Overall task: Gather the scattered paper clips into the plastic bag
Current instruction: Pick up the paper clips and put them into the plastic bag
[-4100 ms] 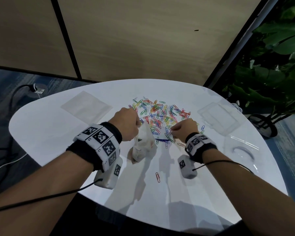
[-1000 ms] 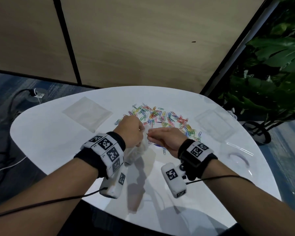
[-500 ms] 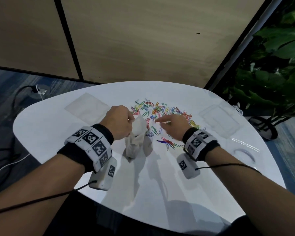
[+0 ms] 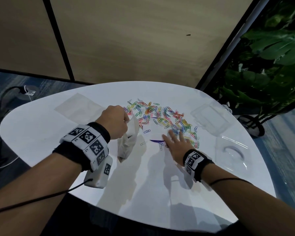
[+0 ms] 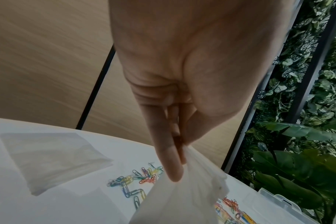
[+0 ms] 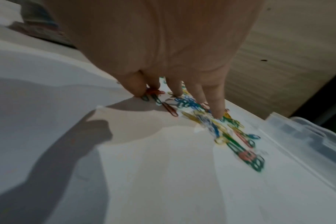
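Left hand [image 4: 115, 120] pinches the plastic bag [image 4: 129, 138] rim; right hand [image 4: 176, 144], fingers spread flat on paper clips [image 4: 162, 116] — best raked together into 1 heap before lifting.

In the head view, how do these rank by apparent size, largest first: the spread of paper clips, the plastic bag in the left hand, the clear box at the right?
1. spread of paper clips, clearly widest.
2. clear box and plastic bag: look alike; the bag is crumpled and nearer, so no ranking.
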Available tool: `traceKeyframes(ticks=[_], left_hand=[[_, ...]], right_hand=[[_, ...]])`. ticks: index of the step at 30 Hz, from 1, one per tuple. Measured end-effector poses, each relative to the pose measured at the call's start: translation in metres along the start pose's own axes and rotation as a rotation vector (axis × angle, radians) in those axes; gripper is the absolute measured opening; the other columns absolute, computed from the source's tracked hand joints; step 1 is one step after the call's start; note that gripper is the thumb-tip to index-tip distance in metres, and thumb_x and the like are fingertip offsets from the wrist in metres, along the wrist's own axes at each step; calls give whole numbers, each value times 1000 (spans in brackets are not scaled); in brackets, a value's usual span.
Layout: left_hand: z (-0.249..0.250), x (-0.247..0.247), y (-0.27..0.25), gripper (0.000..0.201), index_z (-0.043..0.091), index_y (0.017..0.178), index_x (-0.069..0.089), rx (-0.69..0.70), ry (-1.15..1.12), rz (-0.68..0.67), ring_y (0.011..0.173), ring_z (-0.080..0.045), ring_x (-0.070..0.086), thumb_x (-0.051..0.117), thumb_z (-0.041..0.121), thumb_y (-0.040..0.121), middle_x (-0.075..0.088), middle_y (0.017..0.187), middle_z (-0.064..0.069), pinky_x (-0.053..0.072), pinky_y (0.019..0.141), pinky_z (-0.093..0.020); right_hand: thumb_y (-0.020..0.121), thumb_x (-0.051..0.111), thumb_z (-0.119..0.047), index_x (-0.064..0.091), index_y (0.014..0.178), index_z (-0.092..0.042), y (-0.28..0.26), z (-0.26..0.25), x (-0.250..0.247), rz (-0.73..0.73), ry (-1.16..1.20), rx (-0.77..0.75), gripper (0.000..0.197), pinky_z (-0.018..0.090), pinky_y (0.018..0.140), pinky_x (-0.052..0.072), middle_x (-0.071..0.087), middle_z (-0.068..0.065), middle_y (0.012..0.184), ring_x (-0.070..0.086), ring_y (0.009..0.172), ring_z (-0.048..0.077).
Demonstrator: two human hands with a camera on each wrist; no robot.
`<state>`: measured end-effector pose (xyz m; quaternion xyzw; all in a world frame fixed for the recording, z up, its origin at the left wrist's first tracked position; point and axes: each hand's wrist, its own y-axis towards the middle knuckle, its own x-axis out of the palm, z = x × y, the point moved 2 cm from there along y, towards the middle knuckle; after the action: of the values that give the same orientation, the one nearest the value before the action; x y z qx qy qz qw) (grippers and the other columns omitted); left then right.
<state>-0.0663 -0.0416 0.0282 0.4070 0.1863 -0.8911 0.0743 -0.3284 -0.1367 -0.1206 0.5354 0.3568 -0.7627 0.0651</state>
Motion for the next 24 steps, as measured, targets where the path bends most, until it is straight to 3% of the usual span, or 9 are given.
traceKeyframes(ticks=[2, 3, 5, 7, 9, 12, 17, 21, 24], left_hand=[[4, 2, -1, 30, 6, 112, 73, 12, 19, -13, 83, -32, 73, 52, 1, 90, 71, 98, -15, 62, 83, -40], [6, 4, -1, 31, 6, 113, 72, 16, 26, -19, 86, -32, 72, 53, 1, 90, 72, 99, -16, 61, 85, -41], [11, 7, -2, 31, 6, 116, 71, 28, 38, -33, 92, -34, 71, 53, 1, 91, 72, 103, -17, 60, 87, -41], [14, 10, -3, 33, 6, 118, 70, 31, 46, -44, 96, -34, 71, 52, 1, 91, 72, 106, -17, 59, 89, -41], [17, 11, -2, 34, 6, 118, 70, 30, 52, -48, 98, -34, 71, 51, 1, 91, 72, 108, -17, 59, 91, -41], [18, 12, -2, 34, 6, 119, 69, 31, 52, -57, 101, -34, 70, 51, 1, 91, 71, 112, -17, 58, 92, -41], [19, 14, -2, 33, 6, 117, 70, 44, 63, -77, 98, -33, 70, 51, 0, 91, 71, 111, -15, 59, 90, -40], [20, 16, -2, 38, 7, 119, 70, 44, 61, -98, 95, -34, 70, 50, -3, 89, 72, 110, -16, 60, 87, -40], [22, 17, -4, 38, 6, 121, 70, 42, 43, -101, 98, -34, 71, 49, -3, 90, 72, 112, -16, 60, 89, -40]], right_hand=[[89, 62, -11, -11, 153, -26, -1, 6, 0, -35, 29, 19, 99, 57, 114, 28, -18, 9, 161, -2, 147, 45], [86, 66, -9, -3, 155, -19, 0, 6, -2, -9, 25, 6, 97, 52, 112, 35, -8, 13, 162, 8, 147, 45], [89, 61, -6, 30, 145, -7, 3, 4, -8, 126, 25, -39, 64, 41, 100, 48, 29, 17, 150, 40, 133, 37], [93, 52, -4, 55, 119, -6, 4, 0, -15, 236, 41, -59, 27, 35, 87, 52, 53, 13, 122, 56, 107, 27], [93, 52, -3, 63, 104, -6, 7, -1, -24, 239, 49, -38, 16, 32, 80, 52, 59, 10, 106, 60, 95, 25], [90, 50, 3, 69, 94, -6, 12, 8, -36, 214, 155, 93, 22, 29, 78, 57, 67, 8, 94, 66, 85, 21], [85, 59, -11, 71, 65, -9, 14, 44, -38, 224, 718, 384, 23, 25, 73, 59, 75, 10, 78, 64, 67, 14], [83, 70, -4, 69, 82, -2, 5, 51, -47, 122, 1562, 435, 3, 31, 87, 58, 71, 17, 94, 69, 81, 19], [85, 70, -2, 67, 102, 7, -5, 27, -78, 23, 2039, 334, 19, 19, 71, 59, 69, 16, 90, 71, 79, 14]])
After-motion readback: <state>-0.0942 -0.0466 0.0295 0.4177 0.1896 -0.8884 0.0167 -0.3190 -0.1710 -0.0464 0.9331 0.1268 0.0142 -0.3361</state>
